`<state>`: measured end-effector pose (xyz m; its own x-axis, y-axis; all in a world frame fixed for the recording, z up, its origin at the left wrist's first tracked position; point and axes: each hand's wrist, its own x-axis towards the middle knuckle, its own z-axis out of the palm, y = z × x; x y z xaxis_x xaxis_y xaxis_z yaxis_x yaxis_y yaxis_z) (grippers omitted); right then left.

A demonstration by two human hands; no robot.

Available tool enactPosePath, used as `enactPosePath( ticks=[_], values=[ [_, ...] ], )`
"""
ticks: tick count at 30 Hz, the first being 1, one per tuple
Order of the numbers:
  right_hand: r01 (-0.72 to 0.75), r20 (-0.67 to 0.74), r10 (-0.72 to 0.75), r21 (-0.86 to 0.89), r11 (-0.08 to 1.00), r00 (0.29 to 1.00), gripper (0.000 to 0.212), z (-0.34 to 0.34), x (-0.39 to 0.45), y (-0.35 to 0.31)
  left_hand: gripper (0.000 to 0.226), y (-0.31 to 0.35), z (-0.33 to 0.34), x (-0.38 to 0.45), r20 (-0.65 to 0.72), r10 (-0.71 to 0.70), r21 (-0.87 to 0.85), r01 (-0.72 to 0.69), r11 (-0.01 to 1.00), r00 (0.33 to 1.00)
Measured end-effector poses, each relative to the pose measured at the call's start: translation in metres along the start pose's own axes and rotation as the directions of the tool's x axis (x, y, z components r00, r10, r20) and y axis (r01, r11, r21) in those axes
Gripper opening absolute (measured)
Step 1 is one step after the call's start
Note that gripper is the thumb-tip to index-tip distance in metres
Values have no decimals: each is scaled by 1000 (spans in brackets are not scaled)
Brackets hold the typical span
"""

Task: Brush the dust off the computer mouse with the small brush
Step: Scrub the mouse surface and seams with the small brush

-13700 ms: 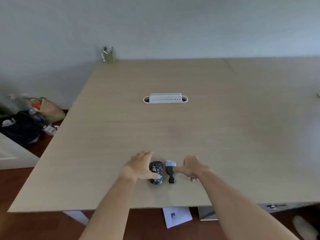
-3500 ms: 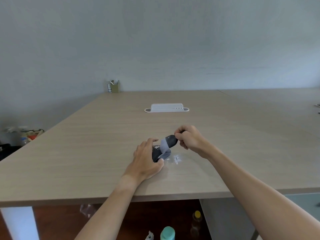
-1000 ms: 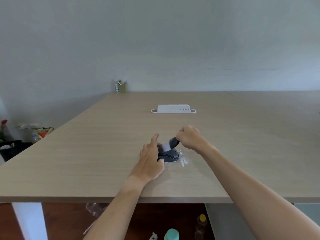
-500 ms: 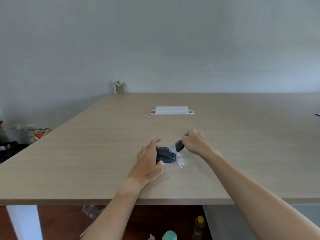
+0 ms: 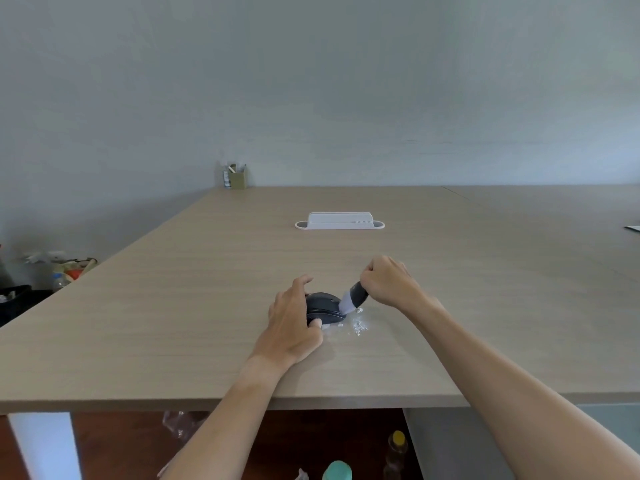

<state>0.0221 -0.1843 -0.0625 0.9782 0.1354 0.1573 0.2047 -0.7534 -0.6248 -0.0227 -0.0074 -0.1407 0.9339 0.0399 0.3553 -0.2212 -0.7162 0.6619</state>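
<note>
Leftmost, we note floor clutter (image 5: 62,271) beside the table (image 5: 173,306), which plays no part in the work, and at the far corner a small pen holder (image 5: 237,176). Moving rightward, our left hand (image 5: 294,323) is curled around the left flank of the computer mouse (image 5: 323,306), fingers over its far end and thumb at its near edge, pinning it flat on the tabletop near the front edge. Immediately to the right, the small brush (image 5: 353,299) slants down from our right hand (image 5: 386,282), its pale bristles touching the right side of the mouse; the hand is closed in a fist around the dark handle. On the bare wood just beside the mouse, near its right front, lies a scatter of white debris (image 5: 358,325), which we take to be dust already swept off. The visible top of the mouse looks dark and largely free of specks, so we judge the brushing to be well advanced; the side under the bristles is in hand, and the flank covered by the left hand cannot be assessed. Farther back, a white cable port (image 5: 339,221) sits in the table's middle, well apart from the work.
</note>
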Motion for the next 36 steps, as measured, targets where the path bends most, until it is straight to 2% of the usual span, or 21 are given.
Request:
enactPosePath(
  ticks=[3, 7, 9, 12, 15, 18, 21, 27, 30, 32, 36],
  values=[
    [10, -40, -7, 74, 997, 999, 17, 0, 2, -5, 69, 0, 0, 0, -22, 2, 27, -1, 1000, 1000],
    [37, 48, -49, 208, 977, 998, 9, 14, 2, -9, 71, -2, 2, 2, -50, -15, 18, 16, 1000, 999],
    [46, 64, -56, 148, 988, 996, 14, 14, 2, -7, 72, -2, 3, 2, -56, -34, 6, 35, 999, 998],
    [32, -20, -31, 40, 999, 999, 18, 7, 2, -1, 73, -3, 4, 1, -72, -14, 29, 16, 999, 997],
    [63, -56, -57, 104, 993, 997, 18, 5, 1, -1, 73, -5, 4, 1, -69, 6, 54, -3, 999, 998],
    [140, 33, -150, 209, 968, 988, 15, 12, -4, -8, 73, -8, 3, 3, -52, 7, 38, -5, 999, 999],
    [210, 83, -223, 144, 967, 971, 12, 20, -3, -7, 75, -8, 3, 3, -47, -8, 12, 9, 1000, 999],
    [198, -57, -193, 89, 976, 979, 12, 7, 2, 1, 75, -5, 2, 0, -52, -11, 15, 12, 1000, 999],
    [189, 12, -194, 176, 966, 981, 17, 12, -1, -7, 73, -7, 2, 2, -49, -11, 22, 12, 1000, 999],
    [179, 77, -195, 173, 968, 978, 18, 18, -2, -8, 71, -8, 2, 2, -45, -7, 32, 9, 999, 999],
    [145, -14, -145, 61, 988, 989, 15, 11, 4, 1, 64, -4, 3, 1, -54, 9, 99, -4, 995, 999]
  ],
)
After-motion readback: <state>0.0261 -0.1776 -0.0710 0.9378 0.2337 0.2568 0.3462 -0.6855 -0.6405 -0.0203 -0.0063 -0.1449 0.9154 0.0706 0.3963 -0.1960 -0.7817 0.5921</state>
